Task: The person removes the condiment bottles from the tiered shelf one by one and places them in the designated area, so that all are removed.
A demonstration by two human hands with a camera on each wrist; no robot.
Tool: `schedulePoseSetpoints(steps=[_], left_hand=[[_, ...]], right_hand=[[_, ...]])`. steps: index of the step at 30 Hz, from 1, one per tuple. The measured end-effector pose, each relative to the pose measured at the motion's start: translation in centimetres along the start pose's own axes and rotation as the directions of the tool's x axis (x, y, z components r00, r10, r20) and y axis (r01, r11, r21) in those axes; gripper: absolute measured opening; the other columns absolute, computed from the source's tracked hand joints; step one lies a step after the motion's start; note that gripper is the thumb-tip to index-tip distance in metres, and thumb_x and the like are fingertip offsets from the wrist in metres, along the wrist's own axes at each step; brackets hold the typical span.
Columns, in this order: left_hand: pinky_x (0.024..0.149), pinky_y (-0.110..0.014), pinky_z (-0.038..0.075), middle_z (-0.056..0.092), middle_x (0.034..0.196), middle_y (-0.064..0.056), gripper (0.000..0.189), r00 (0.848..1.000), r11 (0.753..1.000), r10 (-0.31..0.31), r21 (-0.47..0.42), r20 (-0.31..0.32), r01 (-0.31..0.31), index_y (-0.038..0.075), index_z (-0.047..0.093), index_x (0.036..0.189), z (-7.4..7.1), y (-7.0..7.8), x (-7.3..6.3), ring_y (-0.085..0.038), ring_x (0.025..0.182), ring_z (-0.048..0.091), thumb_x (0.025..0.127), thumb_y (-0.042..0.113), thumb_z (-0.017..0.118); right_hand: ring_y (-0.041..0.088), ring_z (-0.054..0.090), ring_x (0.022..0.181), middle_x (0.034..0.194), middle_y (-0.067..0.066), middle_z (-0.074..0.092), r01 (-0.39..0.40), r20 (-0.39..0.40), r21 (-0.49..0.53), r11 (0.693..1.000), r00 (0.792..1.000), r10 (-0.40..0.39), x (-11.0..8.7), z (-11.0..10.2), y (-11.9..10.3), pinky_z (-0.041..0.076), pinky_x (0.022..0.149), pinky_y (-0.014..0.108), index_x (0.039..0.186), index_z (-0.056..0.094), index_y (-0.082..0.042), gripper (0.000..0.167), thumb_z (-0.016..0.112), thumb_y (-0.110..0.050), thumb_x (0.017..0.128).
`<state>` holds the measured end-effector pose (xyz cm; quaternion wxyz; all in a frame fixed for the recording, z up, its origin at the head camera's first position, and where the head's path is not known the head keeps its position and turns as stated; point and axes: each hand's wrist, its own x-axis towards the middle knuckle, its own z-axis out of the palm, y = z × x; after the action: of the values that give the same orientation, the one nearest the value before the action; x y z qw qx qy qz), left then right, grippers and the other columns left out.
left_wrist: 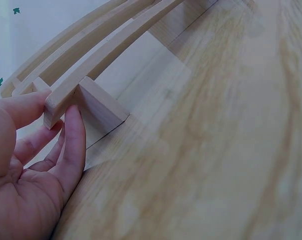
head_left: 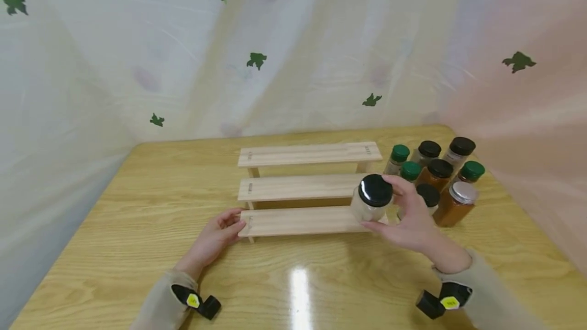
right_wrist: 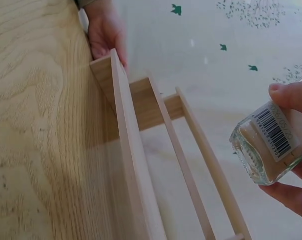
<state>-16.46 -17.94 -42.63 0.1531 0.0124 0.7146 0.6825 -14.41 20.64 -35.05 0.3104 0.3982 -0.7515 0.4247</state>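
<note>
A three-step wooden spice rack (head_left: 302,221) stands on the table. My left hand (head_left: 213,238) pinches the left end of its lowest shelf, thumb on top and fingers beneath the board (left_wrist: 85,77) in the left wrist view. My right hand (head_left: 412,220) grips a clear glass spice jar (head_left: 364,208) with a shiny black lid (head_left: 375,190), thumb and fingers around its sides. From the head, the jar overlaps the right part of the lower two shelves. In the right wrist view the jar (right_wrist: 251,150) is raised off the shelves, showing a barcode label (right_wrist: 274,131) and pale contents.
To the right of the rack stand several spice jars with green, black and silver lids, among them a silver-lidded orange-brown jar (head_left: 455,203). The wooden table (head_left: 137,228) meets a pale curtain (head_left: 293,65) with green leaf shapes behind and at the sides.
</note>
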Motion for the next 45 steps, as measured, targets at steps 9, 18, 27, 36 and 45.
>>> schedulePoseSetpoints(steps=[9, 18, 27, 36, 45], left_hand=[[0.075, -0.018, 0.052, 0.055, 0.100, 0.002, 0.050, 0.999, 0.999, 0.029, -0.017, 0.033, -0.029, -0.014, 0.032, 0.136, 0.0, -0.1, 0.3, -0.003, 0.086, 0.058, 0.095, 0.005, 0.053], [0.073, -0.018, 0.052, 0.055, 0.099, 0.004, 0.048, 1.000, 1.000, 0.006, -0.001, 0.014, -0.006, -0.012, 0.035, 0.135, 0.0, -0.2, 0.2, -0.003, 0.084, 0.058, 0.095, 0.006, 0.053], [0.074, -0.019, 0.052, 0.053, 0.103, -0.001, 0.048, 1.000, 1.000, -0.017, 0.013, -0.011, 0.017, -0.010, 0.035, 0.137, -0.1, -0.2, 0.3, -0.004, 0.086, 0.057, 0.095, 0.007, 0.053], [0.075, -0.018, 0.052, 0.054, 0.102, 0.000, 0.050, 1.000, 1.000, -0.003, -0.015, 0.010, 0.003, -0.012, 0.033, 0.137, 0.1, -0.2, 0.2, -0.003, 0.087, 0.058, 0.095, 0.006, 0.053], [0.074, -0.019, 0.052, 0.053, 0.101, 0.000, 0.049, 1.000, 1.000, -0.013, -0.012, -0.007, 0.013, -0.011, 0.034, 0.136, 0.0, -0.4, 0.3, -0.004, 0.086, 0.057, 0.095, 0.005, 0.053]], right_hand=[[0.004, 0.054, 0.115, 0.128, -0.005, 0.052, 0.033, -0.055, 0.122, 0.992, 0.998, -0.026, -2.4, -4.9, 1.0, 0.042, 0.091, 0.009, 0.124, 0.025, 0.016, 0.082, 0.076, -0.029, 0.078], [0.010, 0.056, 0.114, 0.126, 0.005, 0.052, -0.024, -0.190, 0.230, 0.973, 0.979, 0.069, -3.6, -9.6, 1.5, 0.043, 0.088, 0.010, 0.123, 0.021, 0.011, 0.082, 0.080, -0.016, 0.073], [0.011, 0.041, 0.129, 0.140, -0.002, 0.039, -0.452, -0.326, -0.161, 0.877, 0.863, 0.386, -5.8, -15.1, 2.7, 0.032, 0.109, 0.021, 0.138, 0.015, 0.000, 0.075, 0.065, -0.016, 0.085], [0.005, 0.039, 0.131, 0.146, 0.001, 0.035, -0.732, -0.446, -0.198, 0.652, 0.660, 0.605, -12.0, -18.5, 9.7, 0.033, 0.104, 0.017, 0.147, 0.013, -0.022, 0.085, 0.061, 0.008, 0.084], [-0.010, 0.052, 0.087, 0.108, 0.013, 0.051, -0.772, -0.197, -0.294, 0.564, 0.626, 0.754, -12.4, -17.5, 8.5, 0.037, 0.058, 0.002, 0.144, -0.004, -0.019, 0.088, 0.061, -0.002, 0.088]])
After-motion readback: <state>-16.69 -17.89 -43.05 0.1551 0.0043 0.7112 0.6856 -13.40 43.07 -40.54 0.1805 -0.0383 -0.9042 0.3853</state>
